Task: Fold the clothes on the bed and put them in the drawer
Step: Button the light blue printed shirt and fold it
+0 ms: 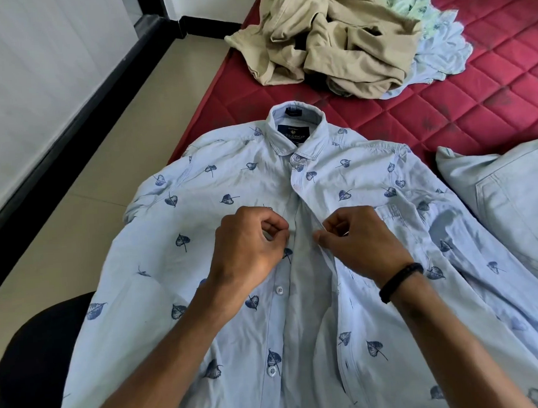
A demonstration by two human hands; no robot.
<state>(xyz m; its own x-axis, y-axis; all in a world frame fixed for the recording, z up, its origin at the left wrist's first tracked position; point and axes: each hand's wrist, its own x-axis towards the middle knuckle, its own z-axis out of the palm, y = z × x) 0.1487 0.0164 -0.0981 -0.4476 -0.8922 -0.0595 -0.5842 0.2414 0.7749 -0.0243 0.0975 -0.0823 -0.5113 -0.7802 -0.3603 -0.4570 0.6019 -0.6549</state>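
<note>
A light blue shirt with dark blue leaf prints (229, 181) lies face up on the red quilted bed (473, 108), collar away from me. Its front is partly unbuttoned. My left hand (248, 245) pinches the button-side edge of the placket at chest height. My right hand (358, 240), with a black band on the wrist, pinches the buttonhole-side edge just opposite. The two hands are a few centimetres apart over the placket.
A crumpled beige garment (325, 38) lies at the far end of the bed on top of pale blue and mint printed clothes (440, 51). A folded pale blue garment (508, 199) lies to the right. Tiled floor (111, 143) and a white wall are on the left.
</note>
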